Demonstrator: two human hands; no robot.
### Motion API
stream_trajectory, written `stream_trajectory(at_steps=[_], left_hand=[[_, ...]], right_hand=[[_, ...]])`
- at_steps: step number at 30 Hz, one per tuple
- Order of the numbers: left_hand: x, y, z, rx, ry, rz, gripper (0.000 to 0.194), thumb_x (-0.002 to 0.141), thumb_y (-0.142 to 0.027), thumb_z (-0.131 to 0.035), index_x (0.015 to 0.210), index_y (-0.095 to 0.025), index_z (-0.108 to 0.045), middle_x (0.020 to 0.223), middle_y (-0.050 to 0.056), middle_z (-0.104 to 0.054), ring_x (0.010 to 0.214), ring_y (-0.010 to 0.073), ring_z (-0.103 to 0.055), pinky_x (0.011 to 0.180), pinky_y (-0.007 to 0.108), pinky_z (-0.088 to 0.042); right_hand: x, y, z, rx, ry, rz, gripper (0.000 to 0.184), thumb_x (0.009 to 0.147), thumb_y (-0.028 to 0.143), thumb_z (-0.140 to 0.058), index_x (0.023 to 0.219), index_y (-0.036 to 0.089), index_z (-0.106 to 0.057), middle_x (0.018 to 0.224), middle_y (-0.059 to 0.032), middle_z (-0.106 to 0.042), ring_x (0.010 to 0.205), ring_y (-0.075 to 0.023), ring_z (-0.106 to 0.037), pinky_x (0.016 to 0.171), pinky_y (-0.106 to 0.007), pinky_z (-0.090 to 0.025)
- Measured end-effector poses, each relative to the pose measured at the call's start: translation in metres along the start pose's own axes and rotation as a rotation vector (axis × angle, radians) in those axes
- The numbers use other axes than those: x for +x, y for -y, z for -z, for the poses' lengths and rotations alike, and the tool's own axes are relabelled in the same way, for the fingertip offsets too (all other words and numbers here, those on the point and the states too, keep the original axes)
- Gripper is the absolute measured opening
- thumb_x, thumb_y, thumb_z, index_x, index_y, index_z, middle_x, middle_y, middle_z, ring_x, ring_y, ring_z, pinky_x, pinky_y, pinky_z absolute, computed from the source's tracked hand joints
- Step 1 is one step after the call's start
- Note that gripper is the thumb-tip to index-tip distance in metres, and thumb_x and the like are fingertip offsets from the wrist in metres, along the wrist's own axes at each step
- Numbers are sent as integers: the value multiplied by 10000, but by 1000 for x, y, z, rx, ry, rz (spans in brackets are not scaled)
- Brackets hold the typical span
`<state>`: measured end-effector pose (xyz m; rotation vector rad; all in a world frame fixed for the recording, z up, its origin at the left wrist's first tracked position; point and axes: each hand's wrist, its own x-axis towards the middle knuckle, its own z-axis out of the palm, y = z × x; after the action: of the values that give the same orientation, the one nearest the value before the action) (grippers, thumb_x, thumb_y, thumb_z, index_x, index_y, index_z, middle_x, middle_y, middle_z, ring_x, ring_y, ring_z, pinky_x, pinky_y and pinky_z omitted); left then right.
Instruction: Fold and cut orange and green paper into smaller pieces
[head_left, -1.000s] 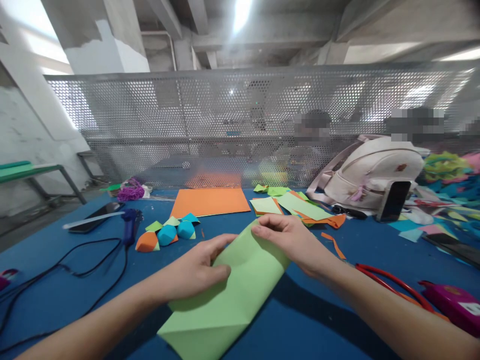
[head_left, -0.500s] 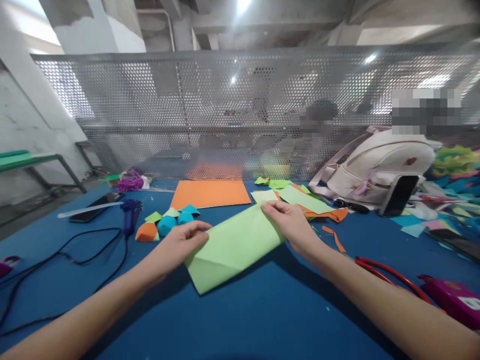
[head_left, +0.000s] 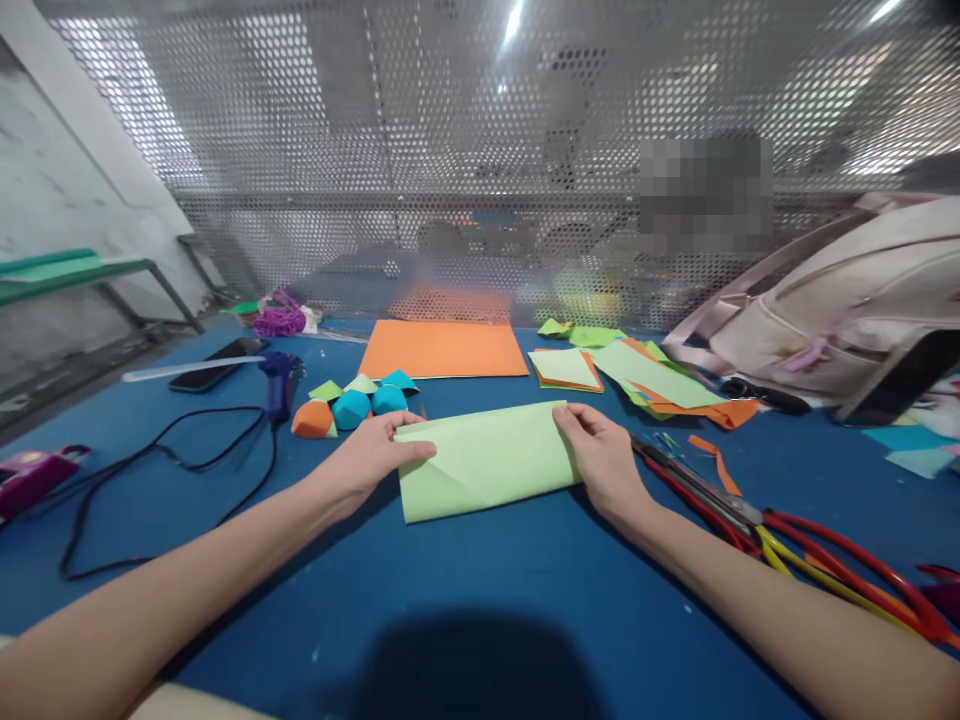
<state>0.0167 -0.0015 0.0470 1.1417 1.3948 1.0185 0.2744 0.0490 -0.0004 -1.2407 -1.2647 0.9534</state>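
A folded light green sheet of paper point(head_left: 491, 460) is held between my two hands above the blue table point(head_left: 450, 600). My left hand point(head_left: 379, 455) pinches its left end, thumb on the near face. At the upper right corner, the thumb and fingers of my right hand point(head_left: 604, 455) are closed on it. A faint diagonal crease shows on the paper's left half. Just beyond my left hand lie small folded paper pieces point(head_left: 351, 408) in orange, blue and green. Scissors with red and yellow handles point(head_left: 739, 515) lie right of my right hand, partly behind my forearm.
Orange sheets point(head_left: 446, 350) lie at the back, with stacked paper squares point(head_left: 566, 368) and green-orange paper scraps point(head_left: 667, 385) to their right. A blue glue gun point(head_left: 279, 385) with a black cord sits left, beside a phone point(head_left: 217, 365). A pale backpack point(head_left: 832, 300) stands far right.
The paper has turned from a steep slant to nearly level, with both hands still on it. The view has tilted down, showing more of the scissors.
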Motion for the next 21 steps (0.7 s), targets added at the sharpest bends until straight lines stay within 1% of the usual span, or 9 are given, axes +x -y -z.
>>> stream_trajectory(at_steps=[2, 4, 8, 12, 14, 18, 21], left_hand=[[0, 1, -1, -20, -22, -8, 350, 561, -331, -832, 781, -162, -619, 795, 13, -683, 734, 164, -614, 707, 284, -447], [-1, 0, -1, -53, -31, -9, 352, 565, -342, -830, 780, -160, -620, 795, 21, -685, 747, 174, -621, 723, 298, -455], [-5, -2, -2, -92, 5, -20, 373, 561, -342, -852, 821, -157, -657, 863, 46, -716, 845, 211, -646, 795, 331, -475], [-7, 1, -3, -145, 30, -36, 376, 607, -413, -847, 841, -160, -698, 847, 52, -731, 892, 232, -659, 843, 360, -485], [-6, 4, -3, -149, 5, -46, 379, 619, -453, -839, 821, -161, -705, 825, 54, -730, 880, 236, -660, 829, 366, -491], [-5, 8, -3, -87, -98, -68, 413, 580, -492, -850, 740, -146, -694, 751, 57, -711, 830, 251, -648, 773, 378, -492], [-4, 9, -3, -112, -95, -79, 407, 578, -484, -856, 729, -140, -698, 756, 59, -714, 791, 230, -640, 753, 364, -484]], right_hand=[[-1, 0, 0, -3, -11, 2, 429, 703, 620, -676, 761, 194, -671, 764, -16, -651, 691, -173, -516, 630, -291, -414], [-1, 0, 1, -1, -21, 4, 424, 713, 615, -672, 770, 195, -670, 771, -16, -647, 695, -171, -514, 631, -289, -415], [0, -2, 1, -7, -38, 10, 426, 733, 615, -658, 806, 196, -677, 768, -16, -643, 687, -172, -516, 617, -287, -417], [0, -4, 2, -23, -45, 16, 431, 740, 624, -648, 817, 201, -681, 786, -23, -648, 698, -181, -522, 615, -290, -418], [0, -5, 2, -32, -51, 18, 422, 746, 622, -644, 813, 207, -683, 791, -26, -645, 711, -187, -518, 618, -292, -414], [0, -7, 3, -56, -54, 8, 403, 755, 611, -647, 825, 218, -700, 796, -33, -640, 724, -196, -508, 625, -305, -397], [1, -8, 4, -56, -53, -1, 398, 758, 610, -643, 832, 223, -706, 788, -31, -640, 717, -199, -508, 625, -313, -387]])
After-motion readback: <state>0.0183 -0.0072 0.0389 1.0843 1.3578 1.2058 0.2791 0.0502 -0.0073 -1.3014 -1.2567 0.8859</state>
